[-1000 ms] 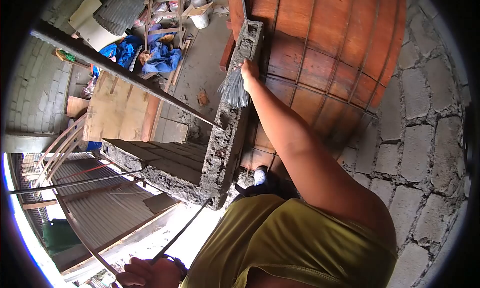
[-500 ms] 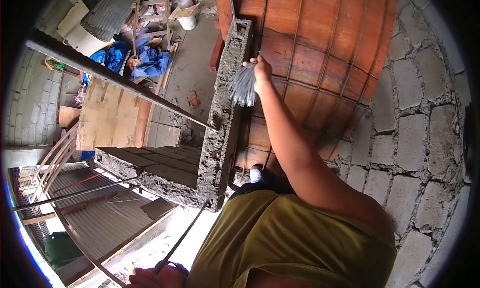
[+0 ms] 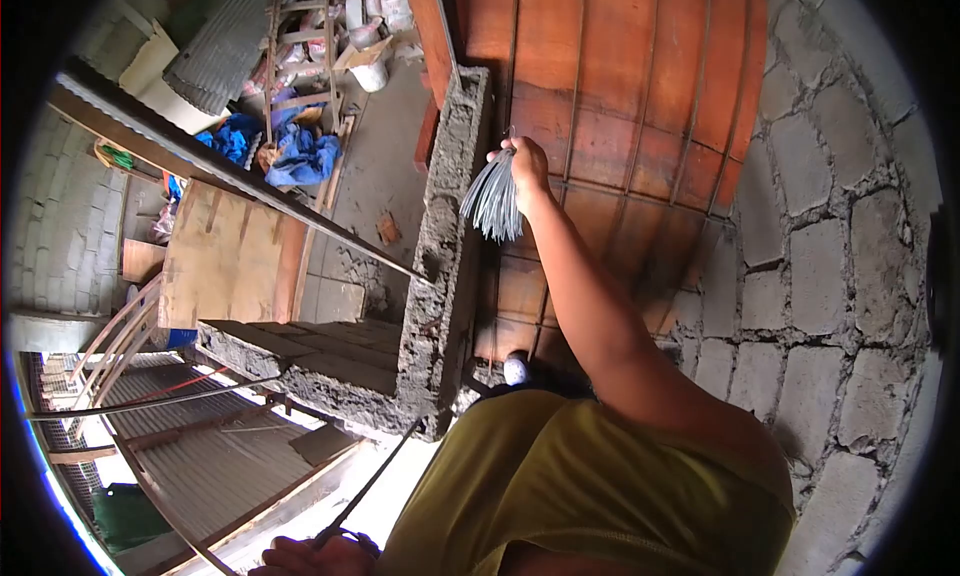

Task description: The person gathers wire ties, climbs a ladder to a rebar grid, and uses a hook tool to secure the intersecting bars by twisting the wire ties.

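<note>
A bundle of grey wires (image 3: pixel 492 198) hangs from my right hand (image 3: pixel 528 166), whose fingers are closed round its upper end. That hand is over orange-brown boards (image 3: pixel 620 106) crossed by thin steel bars, just right of the top of a rough block wall (image 3: pixel 436 246). At the bottom edge, my left hand (image 3: pixel 318 556) is closed around the lower end of a dark rod (image 3: pixel 368 484) that leans up to the wall's near corner.
A long steel bar (image 3: pixel 250 180) slants down to the wall top. Plywood (image 3: pixel 225 256), a wooden ladder (image 3: pixel 270 66) and blue cloth (image 3: pixel 305 158) lie beyond at the left. A grey block wall (image 3: pixel 822 266) rises on the right.
The view has shifted, so the wall top and boards appear lower. My right hand still holds the wire bundle, which hangs straighter and looks sharper. My left hand remains at the rod.
</note>
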